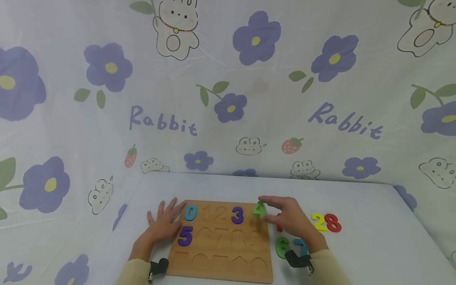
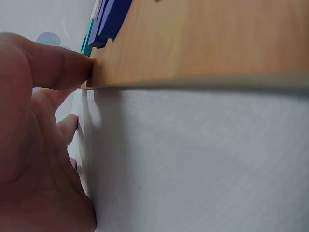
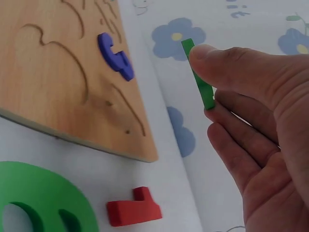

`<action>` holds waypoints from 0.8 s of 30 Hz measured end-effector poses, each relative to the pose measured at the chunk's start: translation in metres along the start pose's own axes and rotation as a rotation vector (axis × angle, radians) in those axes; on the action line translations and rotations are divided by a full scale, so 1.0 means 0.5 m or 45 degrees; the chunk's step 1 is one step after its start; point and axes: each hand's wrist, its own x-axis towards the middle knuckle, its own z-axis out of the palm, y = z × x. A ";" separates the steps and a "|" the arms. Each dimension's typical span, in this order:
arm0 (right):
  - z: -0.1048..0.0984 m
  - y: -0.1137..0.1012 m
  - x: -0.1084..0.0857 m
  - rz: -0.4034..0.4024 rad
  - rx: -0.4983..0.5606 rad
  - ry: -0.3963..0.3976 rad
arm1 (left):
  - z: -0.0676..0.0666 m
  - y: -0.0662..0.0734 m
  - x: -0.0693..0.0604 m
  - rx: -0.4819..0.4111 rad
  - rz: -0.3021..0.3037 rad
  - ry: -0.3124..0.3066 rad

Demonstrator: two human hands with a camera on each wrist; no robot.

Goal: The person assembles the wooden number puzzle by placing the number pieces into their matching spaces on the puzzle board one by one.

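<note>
A wooden number board (image 1: 221,273) lies flat on the table. Its top row holds a light blue 0 (image 1: 190,212) and a purple 3 (image 1: 237,215); a purple 5 (image 1: 185,236) sits below the 0. At the board's upper right corner my right hand (image 1: 292,219) pinches a green number 4 (image 3: 200,77) between thumb and fingers. In the right wrist view the 4 is raised above the board, over its slot. My left hand (image 1: 162,221) rests at the board's left edge, fingers spread, the thumb touching the wood.
Right of the board lie a red 1 (image 3: 135,210), a green 6 (image 1: 282,247), a blue 7 (image 1: 303,247) partly hidden by the right wrist, a yellow 2 (image 1: 319,222) and a red 8 (image 1: 333,223). Behind the white table hangs a flowered curtain (image 1: 256,87).
</note>
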 end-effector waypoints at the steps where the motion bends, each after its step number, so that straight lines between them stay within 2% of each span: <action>1: 0.003 0.002 0.002 0.005 0.001 -0.007 | 0.002 -0.002 0.001 0.001 0.005 0.003; 10: 0.030 0.029 0.013 0.001 -0.027 -0.036 | 0.004 -0.008 0.003 -0.006 0.009 0.008; 17: 0.048 0.038 0.017 0.036 -0.010 -0.051 | 0.003 -0.008 0.001 -0.014 -0.001 -0.005; 24: 0.057 0.050 0.022 0.054 -0.072 -0.054 | 0.002 -0.003 0.000 -0.018 0.016 0.003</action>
